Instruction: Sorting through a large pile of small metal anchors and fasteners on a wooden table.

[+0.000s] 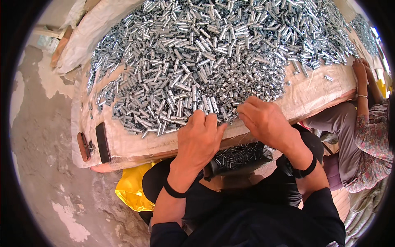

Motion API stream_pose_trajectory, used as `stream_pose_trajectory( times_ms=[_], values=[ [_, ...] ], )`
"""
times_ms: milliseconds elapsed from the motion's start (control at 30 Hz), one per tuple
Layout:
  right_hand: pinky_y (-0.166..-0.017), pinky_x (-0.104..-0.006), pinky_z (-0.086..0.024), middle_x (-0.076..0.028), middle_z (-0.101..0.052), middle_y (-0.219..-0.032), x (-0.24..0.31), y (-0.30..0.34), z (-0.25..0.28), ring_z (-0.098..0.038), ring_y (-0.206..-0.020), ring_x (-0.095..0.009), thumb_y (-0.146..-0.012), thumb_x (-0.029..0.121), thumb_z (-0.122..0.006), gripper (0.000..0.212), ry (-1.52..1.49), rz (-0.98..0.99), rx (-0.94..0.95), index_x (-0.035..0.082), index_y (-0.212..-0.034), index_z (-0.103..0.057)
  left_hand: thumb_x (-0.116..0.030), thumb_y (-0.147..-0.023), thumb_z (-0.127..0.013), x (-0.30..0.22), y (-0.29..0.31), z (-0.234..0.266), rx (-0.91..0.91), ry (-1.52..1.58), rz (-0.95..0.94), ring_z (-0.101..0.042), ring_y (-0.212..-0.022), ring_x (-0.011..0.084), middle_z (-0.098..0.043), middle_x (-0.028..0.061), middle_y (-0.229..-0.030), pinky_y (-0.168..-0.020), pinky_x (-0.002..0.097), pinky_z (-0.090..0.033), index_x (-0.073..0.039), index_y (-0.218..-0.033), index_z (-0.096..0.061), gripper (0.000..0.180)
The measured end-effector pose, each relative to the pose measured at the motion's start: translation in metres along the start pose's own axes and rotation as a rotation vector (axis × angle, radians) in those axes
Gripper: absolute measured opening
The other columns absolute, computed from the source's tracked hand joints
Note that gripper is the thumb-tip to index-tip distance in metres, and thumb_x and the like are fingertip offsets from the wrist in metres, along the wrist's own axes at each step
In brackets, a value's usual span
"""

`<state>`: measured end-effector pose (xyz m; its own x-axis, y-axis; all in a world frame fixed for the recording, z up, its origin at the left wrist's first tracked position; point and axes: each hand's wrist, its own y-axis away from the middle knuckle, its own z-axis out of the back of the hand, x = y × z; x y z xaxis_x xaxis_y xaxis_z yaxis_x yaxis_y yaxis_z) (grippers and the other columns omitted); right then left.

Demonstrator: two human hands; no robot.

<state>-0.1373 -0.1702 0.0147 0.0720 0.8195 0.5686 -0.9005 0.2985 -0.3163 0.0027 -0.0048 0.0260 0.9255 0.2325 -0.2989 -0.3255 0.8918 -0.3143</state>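
A wide heap of shiny metal tubes (197, 45) is spread over the cloth-covered table. My left hand (200, 133) is at the heap's near edge, its fingers curled downward and closed beside several upright tubes (210, 105). What those fingers hold, if anything, is hidden behind the hand. To its right, my right hand (265, 121) is closed in a pinch, fingertips against the near side of shorter ring-like metal pieces (236, 84). Whatever is in that pinch is too small to make out. A dark band circles each of my wrists.
A dark phone-like slab (103, 142) and a brown case (84, 147) lie at the table's left end. Below the near edge, a dark container (238, 156) holds small dark pieces. A yellow bag (133, 187) is beside my leg. Another person's hand (359, 66) rests at the table's right.
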Motion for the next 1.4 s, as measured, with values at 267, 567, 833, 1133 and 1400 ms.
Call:
stream_pose_trajectory(
  times_ms=[267, 567, 833, 1133, 1400],
  values=[
    [-0.064, -0.0435, -0.055, -0.012, -0.059, -0.088, 0.006, 0.003, -0.026, -0.067, -0.077, -0.034, -0.081, 0.002, -0.065, 0.015, 0.068, 0.064, 0.077, 0.004, -0.094, -0.058, -0.016, -0.083, -0.077, -0.002, -0.013, -0.008, 0.069, -0.052, -0.012, -0.062, -0.079, 0.0331, -0.054, 0.0129, -0.088, -0.062, 0.044, -0.05, -0.004, -0.103, -0.065, 0.026],
    [-0.065, -0.042, -0.056, -0.013, -0.061, -0.088, 0.003, 0.006, -0.023, -0.069, -0.078, -0.032, -0.082, 0.004, -0.067, 0.017, 0.243, 0.086, 0.152, 0.002, -0.096, -0.058, -0.006, -0.082, -0.072, 0.006, -0.007, -0.005, 0.034, -0.016, 0.001, -0.063, -0.078, 0.0342, -0.057, 0.013, -0.088, -0.064, 0.0437, -0.051, -0.004, -0.095, -0.063, 0.015],
    [-0.064, -0.0481, -0.048, -0.017, -0.06, -0.083, 0.013, 0.006, -0.017, -0.06, -0.07, -0.039, -0.09, 0.007, -0.066, 0.008, -0.443, -0.009, -0.039, 0.0, -0.092, -0.061, 0.0, -0.089, -0.068, -0.004, 0.002, 0.01, 0.102, 0.617, 0.178, -0.059, -0.065, 0.0215, -0.059, 0.0105, -0.08, -0.062, 0.0342, -0.049, -0.002, -0.125, -0.061, 0.037],
    [-0.065, -0.0371, -0.05, -0.013, -0.065, -0.08, 0.024, 0.002, -0.007, -0.064, -0.07, -0.025, -0.093, 0.007, -0.069, 0.011, -0.588, -0.197, -0.012, -0.002, -0.098, -0.065, -0.01, -0.095, -0.072, 0.005, 0.006, 0.011, 0.118, 1.04, 0.431, -0.057, -0.069, 0.0059, -0.061, 0.0029, -0.087, -0.058, 0.0214, -0.046, 0.003, -0.129, -0.056, 0.04],
    [-0.06, -0.0315, -0.05, -0.007, -0.064, -0.076, 0.032, 0.004, 0.002, -0.063, -0.067, -0.013, -0.093, 0.008, -0.07, 0.012, -0.716, -0.315, 0.032, -0.001, -0.096, -0.063, -0.014, -0.094, -0.077, 0.009, 0.007, -0.003, 0.025, 1.421, 0.55, -0.065, -0.07, 0.015, -0.066, 0.0116, -0.098, -0.057, 0.0307, -0.058, 0.001, -0.113, -0.051, 0.036]
  ],
)
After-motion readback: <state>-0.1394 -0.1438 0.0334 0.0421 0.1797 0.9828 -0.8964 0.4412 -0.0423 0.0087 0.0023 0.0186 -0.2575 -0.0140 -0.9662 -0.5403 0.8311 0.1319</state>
